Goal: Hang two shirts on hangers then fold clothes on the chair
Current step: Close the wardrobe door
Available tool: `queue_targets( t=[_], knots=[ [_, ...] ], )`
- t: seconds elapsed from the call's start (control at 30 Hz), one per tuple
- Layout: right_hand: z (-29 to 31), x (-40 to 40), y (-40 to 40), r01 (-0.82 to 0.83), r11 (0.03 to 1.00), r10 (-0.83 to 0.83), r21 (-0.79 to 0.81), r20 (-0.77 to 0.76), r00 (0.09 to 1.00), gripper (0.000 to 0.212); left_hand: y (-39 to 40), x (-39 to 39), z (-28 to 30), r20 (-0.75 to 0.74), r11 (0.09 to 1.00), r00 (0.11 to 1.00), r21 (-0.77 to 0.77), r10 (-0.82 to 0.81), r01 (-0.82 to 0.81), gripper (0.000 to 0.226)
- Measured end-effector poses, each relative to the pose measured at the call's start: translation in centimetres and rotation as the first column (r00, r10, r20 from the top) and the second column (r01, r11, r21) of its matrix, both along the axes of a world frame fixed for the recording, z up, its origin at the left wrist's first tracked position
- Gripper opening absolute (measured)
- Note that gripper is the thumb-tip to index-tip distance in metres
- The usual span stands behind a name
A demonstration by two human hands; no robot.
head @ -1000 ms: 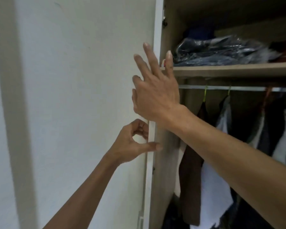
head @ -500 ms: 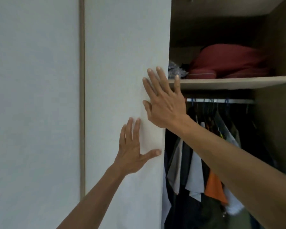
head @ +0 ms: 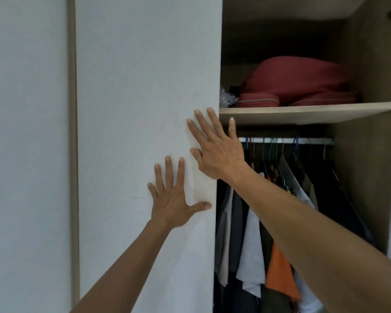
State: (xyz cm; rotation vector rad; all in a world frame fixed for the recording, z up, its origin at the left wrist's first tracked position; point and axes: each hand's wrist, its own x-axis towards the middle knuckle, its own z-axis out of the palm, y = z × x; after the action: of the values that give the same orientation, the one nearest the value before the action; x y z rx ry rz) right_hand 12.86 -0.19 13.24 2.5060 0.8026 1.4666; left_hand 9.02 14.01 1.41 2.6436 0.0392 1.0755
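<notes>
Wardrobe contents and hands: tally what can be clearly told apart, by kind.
Open hands flat on the white sliding wardrobe door: 2, left hand, right hand
Red padded bundle on the wooden shelf: 1
Orange hanging garment: 1
Metal hanging rail: 1
Total: 5

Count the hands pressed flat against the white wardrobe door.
2. The left hand lies spread on the door near its right edge; the right hand sits above it, its fingers overlapping that edge. None seem hidden.
</notes>
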Motion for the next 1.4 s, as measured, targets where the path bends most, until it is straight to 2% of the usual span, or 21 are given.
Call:
queue_targets(
  t=[0.27, 0.43, 0.53, 0.63, 0.83, 0.9, 1.0, 1.13, 1.27, 1.4],
  knots=[
    [-0.1, 1.3, -0.6, -0.021, 0.999, 0.019, -0.033, -0.052, 0.998, 0.07, -0.2, 1.5, -0.3, 0.016, 0.999, 0.999, 0.015, 0.036, -0.036, 0.135],
    [0.3, -0.4, -0.8, -0.034, 0.999, 0.029, -0.036, -0.147, 0.989, 0.065, -0.9, 1.1, -0.2, 0.028, 0.996, 0.996, -0.005, 0.086, -0.086, 0.132],
    [0.5, -2.7, -1.8, -0.041, 0.998, 0.028, -0.052, -0.221, 0.975, 0.057, -2.4, -0.1, 0.0, 0.041, 0.995, 0.995, -0.05, 0.089, -0.087, 0.113],
    [-0.1, -5.6, -4.1, -0.015, 0.999, 0.006, -0.032, -0.263, 0.965, 0.042, -4.5, -2.0, 0.3, 0.051, 0.988, 0.999, -0.152, -0.01, 0.018, 0.085],
    [-2.8, -11.6, -12.7, 0.209, 0.978, -0.195, -0.012, -0.41, 0.891, 0.016, -11.0, -4.8, -1.5, 0.038, 0.913, 0.947, -0.256, -0.32, 0.319, 0.074],
    [-3.3, -14.2, -16.5, 0.31, 0.95, -0.29, -0.026, -0.439, 0.851, 0.018, -14.9, -6.0, -2.4, 0.013, 0.869, 0.903, -0.267, -0.429, 0.417, 0.074],
    [-3.6, -18.1, -21.7, 0.433, 0.899, -0.412, -0.059, -0.448, 0.794, 0.037, -21.1, -7.8, -3.4, -0.025, 0.808, 0.83, -0.244, -0.558, 0.536, 0.068],
    [-3.6, -23.1, -27.8, 0.558, 0.826, -0.547, -0.081, -0.352, 0.759, 0.039, -29.1, -11.1, -3.7, -0.024, 0.703, 0.714, -0.202, -0.699, 0.682, 0.075],
    [-2.9, -27.8, -34.6, 0.647, 0.761, -0.641, -0.053, -0.217, 0.736, 0.049, -37.4, -15.3, -3.2, -0.034, 0.552, 0.559, -0.22, -0.828, 0.804, 0.086],
    [-2.4, -31.3, -40.7, 0.652, 0.751, -0.661, 0.107, 0.117, 0.742, 0.068, -45.1, -18.5, -1.9, 0.017, 0.45, 0.462, -0.197, -0.887, 0.871, 0.104]
  ],
)
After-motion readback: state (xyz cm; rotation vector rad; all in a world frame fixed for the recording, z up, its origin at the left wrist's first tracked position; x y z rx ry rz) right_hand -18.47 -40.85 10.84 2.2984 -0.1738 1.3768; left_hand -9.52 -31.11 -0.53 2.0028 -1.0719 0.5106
